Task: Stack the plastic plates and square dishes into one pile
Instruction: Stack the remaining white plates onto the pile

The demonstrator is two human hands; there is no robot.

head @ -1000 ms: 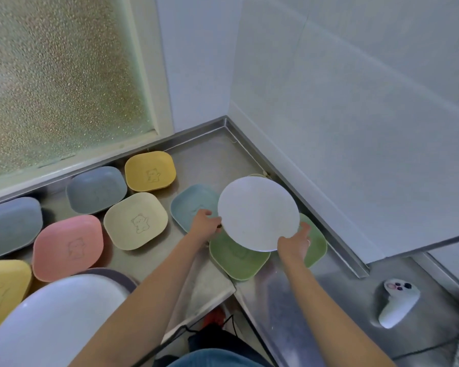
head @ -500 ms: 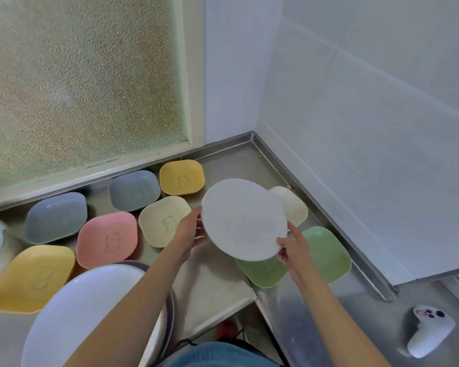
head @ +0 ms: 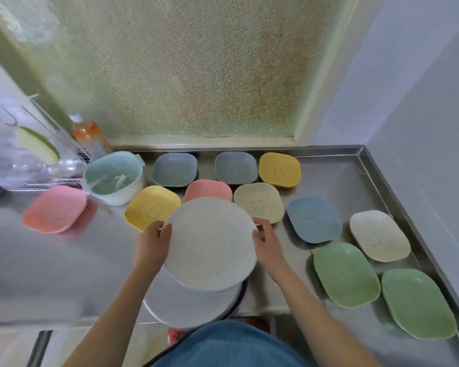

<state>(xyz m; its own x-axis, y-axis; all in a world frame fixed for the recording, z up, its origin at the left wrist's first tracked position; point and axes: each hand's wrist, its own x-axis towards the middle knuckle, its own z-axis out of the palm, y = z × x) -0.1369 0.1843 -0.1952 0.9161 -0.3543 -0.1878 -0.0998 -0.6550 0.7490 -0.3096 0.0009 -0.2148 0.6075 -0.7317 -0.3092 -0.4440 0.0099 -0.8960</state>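
Both hands, left hand (head: 152,241) and right hand (head: 266,243), grip opposite rims of the white plate (head: 210,243), held above the grey plate (head: 188,304) just below. Lower level, centre it; contact probably not yet made.

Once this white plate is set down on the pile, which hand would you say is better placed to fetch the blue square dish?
Probably the right hand: the blue square dish lies just beyond it, on its side of the white plate, whereas the left hand would have to cross over.
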